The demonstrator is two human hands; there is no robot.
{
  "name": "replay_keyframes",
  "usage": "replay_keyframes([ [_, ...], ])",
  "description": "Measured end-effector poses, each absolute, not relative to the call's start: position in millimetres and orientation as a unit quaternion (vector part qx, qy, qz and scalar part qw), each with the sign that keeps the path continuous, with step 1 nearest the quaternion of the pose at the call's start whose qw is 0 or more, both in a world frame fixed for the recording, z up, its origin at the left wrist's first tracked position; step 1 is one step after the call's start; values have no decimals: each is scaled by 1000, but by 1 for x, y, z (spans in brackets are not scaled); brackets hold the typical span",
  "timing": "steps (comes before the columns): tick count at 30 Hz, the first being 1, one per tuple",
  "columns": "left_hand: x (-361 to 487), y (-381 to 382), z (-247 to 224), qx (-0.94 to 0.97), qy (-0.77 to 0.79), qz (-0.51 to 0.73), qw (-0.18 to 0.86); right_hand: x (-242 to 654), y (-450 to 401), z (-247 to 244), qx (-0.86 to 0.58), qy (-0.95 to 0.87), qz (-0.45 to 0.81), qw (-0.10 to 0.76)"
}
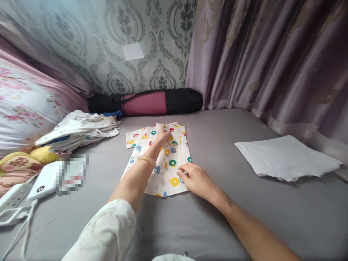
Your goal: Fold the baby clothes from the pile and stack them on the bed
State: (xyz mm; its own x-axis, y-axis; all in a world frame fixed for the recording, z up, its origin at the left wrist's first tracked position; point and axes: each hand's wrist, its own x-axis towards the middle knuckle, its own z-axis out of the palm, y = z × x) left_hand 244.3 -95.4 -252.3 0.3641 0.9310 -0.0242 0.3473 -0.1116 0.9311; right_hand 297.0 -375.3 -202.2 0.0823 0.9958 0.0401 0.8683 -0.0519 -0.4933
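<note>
A child's white short-sleeved shirt, printed with colourful letters, lies spread on the grey bed sheet. Its left sleeve sticks out to the side, while the right sleeve looks folded in over the body. At the collar, my left hand has its fingers closed on the cloth; the fingertips are partly hidden. My right hand rests at the shirt's lower right edge, its thumb and forefinger a little apart on the fabric.
A pile of folded clothes lies at the left by a floral pillow. Closer are a white power bank and a power strip with cables. Grey-white folded cloth lies right; a long black-and-red bag lines the wall.
</note>
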Motion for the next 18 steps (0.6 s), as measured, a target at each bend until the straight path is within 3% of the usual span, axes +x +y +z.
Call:
replay_keyframes([
  [4,245,-92,-257,727,436,340,407,303,-366,-218,-726,-660,82,177],
  [12,230,-95,-245,831,339,350,271,308,-362,-223,-722,-671,148,84],
  [18,201,-153,-226,904,278,216,240,335,-300,-208,-738,-661,93,96],
])
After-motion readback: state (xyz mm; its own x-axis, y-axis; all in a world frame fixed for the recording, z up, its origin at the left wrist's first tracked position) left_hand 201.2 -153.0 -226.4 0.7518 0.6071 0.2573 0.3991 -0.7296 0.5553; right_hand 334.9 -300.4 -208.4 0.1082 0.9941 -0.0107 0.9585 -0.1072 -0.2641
